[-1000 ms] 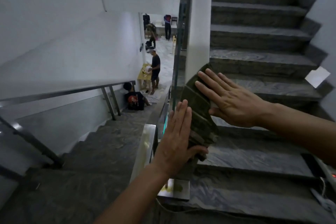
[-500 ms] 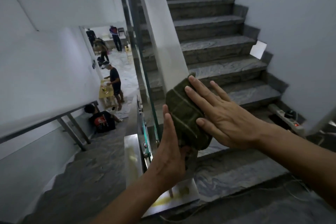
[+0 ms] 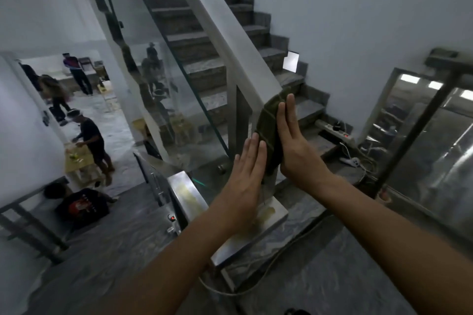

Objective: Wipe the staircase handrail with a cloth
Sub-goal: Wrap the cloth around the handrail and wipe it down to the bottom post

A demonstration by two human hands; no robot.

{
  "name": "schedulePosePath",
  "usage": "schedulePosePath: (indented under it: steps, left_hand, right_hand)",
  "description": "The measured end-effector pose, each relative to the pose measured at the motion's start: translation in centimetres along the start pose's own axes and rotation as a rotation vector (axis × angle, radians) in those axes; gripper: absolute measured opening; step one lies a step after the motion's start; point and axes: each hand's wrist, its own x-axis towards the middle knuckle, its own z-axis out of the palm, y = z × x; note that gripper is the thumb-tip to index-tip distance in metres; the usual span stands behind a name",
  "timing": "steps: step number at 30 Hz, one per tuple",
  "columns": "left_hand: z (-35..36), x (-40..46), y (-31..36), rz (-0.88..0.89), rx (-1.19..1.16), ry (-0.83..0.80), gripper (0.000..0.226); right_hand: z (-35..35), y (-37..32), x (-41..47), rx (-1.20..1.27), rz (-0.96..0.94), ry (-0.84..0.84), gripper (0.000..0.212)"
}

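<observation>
A staircase [image 3: 202,69] of grey veined stone steps climbs away toward the upper left, its treads flat and sharp-edged. Beside it stands a clear glass panel [image 3: 163,100] with a greenish edge, smooth and reflective. Along the top of the balustrade runs the handrail [image 3: 220,25], a broad, flat, pale bar with square edges; its long axis slopes from the upper left down to the lower right, ending at the middle of the view. Below it a brushed-metal base plate [image 3: 256,227], rectangular and smeared with yellowish marks, sits on the landing floor.

At the lower end of the handrail a dark olive cloth [image 3: 268,123], soft and folded, with thin pale stripes in a grid, is draped over the rail. It lies lengthwise along the slope. The right hand [image 3: 294,146] is flat, fingers straight and together, pressing the cloth from the right side. The left hand [image 3: 247,169] is likewise flat and outstretched, palm against the cloth's lower left part, so the cloth is sandwiched between both palms.
</observation>
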Motion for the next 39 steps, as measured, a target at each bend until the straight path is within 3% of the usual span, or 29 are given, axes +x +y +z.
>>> schedulePosePath:
  steps: [3, 7, 14, 18, 22, 28, 35, 39]
  left_hand:
    - [-0.7, -0.9, -0.2, -0.036, 0.062, -0.127, 0.09]
    - [0.7, -2.9, -1.5, -0.113, 0.19, -0.308, 0.089]
    - [4.7, -5.3, -3.7, -0.143, 0.194, -0.463, 0.089]
    - [6.6, -6.1, -4.3, -0.148, 0.251, -0.577, 0.09]
    - [7.9, -6.5, -5.0, -0.172, 0.264, -0.673, 0.078]
    - [9.0, -7.4, -5.7, -0.162, 0.276, -0.604, 0.08]
    - [8.0, -7.7, -6.6, -0.137, 0.25, -0.578, 0.072]
    - [8.5, -7.2, -4.1, -0.231, 0.317, -0.476, 0.076]
  right_hand:
    - [2.0, -0.7, -1.6, -0.003, 0.099, 0.016, 0.07]
    - [5.3, -0.8, -5.1, 0.011, 0.259, -0.057, 0.085]
    - [8.6, -0.6, -8.6, 0.027, 0.365, -0.229, 0.083]
    - [9.5, -0.3, -10.0, -0.095, 0.476, -0.441, 0.082]
    - [9.6, 0.2, -10.7, -0.224, 0.533, -0.659, 0.084]
    - [8.8, 1.8, -11.0, -0.289, 0.415, -0.675, 0.071]
    - [8.2, 1.7, -12.0, -0.231, 0.405, -0.625, 0.056]
    - [9.1, 1.2, -11.5, -0.18, 0.444, -0.689, 0.075]
